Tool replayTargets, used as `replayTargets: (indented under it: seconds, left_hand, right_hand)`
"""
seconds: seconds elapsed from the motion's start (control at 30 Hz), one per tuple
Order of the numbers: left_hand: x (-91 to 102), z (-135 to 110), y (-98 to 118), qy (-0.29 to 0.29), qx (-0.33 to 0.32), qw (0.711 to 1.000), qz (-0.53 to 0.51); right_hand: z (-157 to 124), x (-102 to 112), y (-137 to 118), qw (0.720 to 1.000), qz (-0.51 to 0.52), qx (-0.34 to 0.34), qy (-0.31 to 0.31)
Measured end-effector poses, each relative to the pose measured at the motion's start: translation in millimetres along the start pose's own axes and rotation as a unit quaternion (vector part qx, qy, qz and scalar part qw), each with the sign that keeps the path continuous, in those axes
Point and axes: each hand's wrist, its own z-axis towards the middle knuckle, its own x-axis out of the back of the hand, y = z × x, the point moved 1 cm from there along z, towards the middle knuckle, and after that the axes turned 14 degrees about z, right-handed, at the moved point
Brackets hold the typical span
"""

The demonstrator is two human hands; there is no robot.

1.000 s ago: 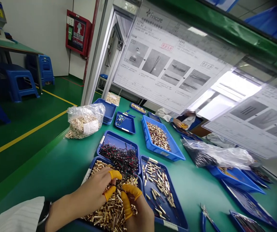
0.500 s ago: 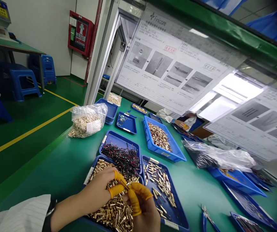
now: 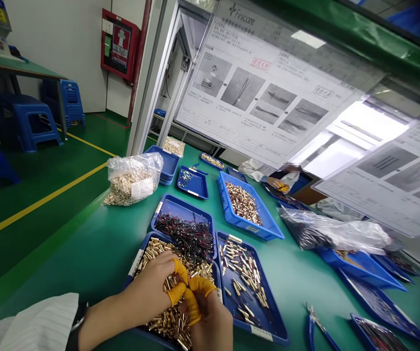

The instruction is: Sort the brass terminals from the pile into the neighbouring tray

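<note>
My left hand point(image 3: 147, 287) and my right hand point(image 3: 211, 319) meet low in the head view, above a blue tray point(image 3: 135, 263) heaped with gold pins point(image 3: 169, 319). Yellow finger cots point(image 3: 190, 297) cover several fingertips, and these press together at the tray's far side. Whatever they pinch is too small to make out. Black and red wires point(image 3: 184, 239) lie tangled in a blue tray point(image 3: 173, 207) just beyond my fingers. To the right, a blue tray point(image 3: 261, 332) holds scattered gold pins point(image 3: 244, 275).
Further along the green bench are a deep blue crate of pins point(image 3: 257, 233), a plastic bag of gold pins point(image 3: 132, 179) and a bag of dark parts point(image 3: 332, 233). Blue-handled pliers point(image 3: 315, 325) lie front right. A co-worker point(image 3: 281, 178) sits at the far end. Instruction sheets point(image 3: 264, 83) hang overhead.
The view has tilted slightly, shifting the bench rightward and up. My fingertips have closed in towards each other over the gold pins, and both hands stay above the same tray.
</note>
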Motion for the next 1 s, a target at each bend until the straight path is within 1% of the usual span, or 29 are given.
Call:
replayTargets:
  seconds: [0.07,0.17,0.27,0.33,0.37,0.43,0.53,0.6,0.63,0.73,0.83,0.9,1.0]
  left_hand:
    - [1.4,0,1,-0.002,0.013,1.0,-0.014]
    - [6.8,1,2,-0.006,0.032,0.999,-0.028]
    - [14.0,1,1,-0.022,0.037,0.999,-0.029]
    - [17.7,2,-2,-0.045,0.026,0.998,-0.018]
    - [18.9,3,-4,-0.056,0.01,0.998,-0.003]
    - [20.0,3,-11,-0.074,-0.046,0.995,0.058]
    - [18.5,1,-20,-0.1,-0.144,0.968,0.179]
    - [16.7,0,-22,-0.112,-0.186,0.945,0.243]
    - [16.1,0,-23,-0.117,-0.196,0.936,0.268]
    - [15.8,-1,-20,-0.122,-0.196,0.916,0.328]
    - [17.0,-1,-19,-0.125,-0.201,0.907,0.348]
    - [17.1,-2,-21,-0.127,-0.203,0.91,0.338]
    - [15.7,-2,-23,-0.121,-0.174,0.935,0.284]
  right_hand:
    - [-1,-2,-6,0.997,0.055,-0.045,-0.029]
    - [0,-3,-17,0.979,0.165,-0.092,-0.07]
    - [4,0,-27,0.966,0.212,-0.119,-0.093]
    - [7,4,-29,0.964,0.2,-0.142,-0.104]
    - [9,6,-30,0.965,0.19,-0.149,-0.101]
    - [11,10,-28,0.971,0.174,-0.149,-0.072]
    - [14,15,-23,0.978,0.157,-0.131,-0.027]
    - [14,16,-19,0.981,0.15,-0.124,-0.02]
    - [13,16,-19,0.981,0.148,-0.123,-0.019]
    - [10,15,-19,0.981,0.144,-0.129,-0.032]
    - [7,12,-21,0.984,0.117,-0.121,-0.064]
    - [6,11,-22,0.989,0.093,-0.098,-0.065]
    - [5,10,-20,0.995,0.063,-0.061,-0.05]
